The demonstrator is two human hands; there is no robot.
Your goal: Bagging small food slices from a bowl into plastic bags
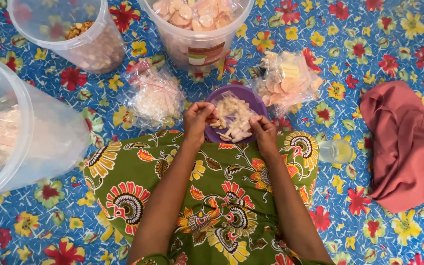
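We see a blue floor cloth (393, 29) printed with red, yellow and green flowers. Our lap wears a green garment (222, 211) patterned with yellow, orange and red blossoms. The bowl (251, 95) is purple, the pieces in its clear bag (234, 118) pale cream. A folded cloth (408, 142) is dusty pink. The tubs (65, 29) are translucent white.
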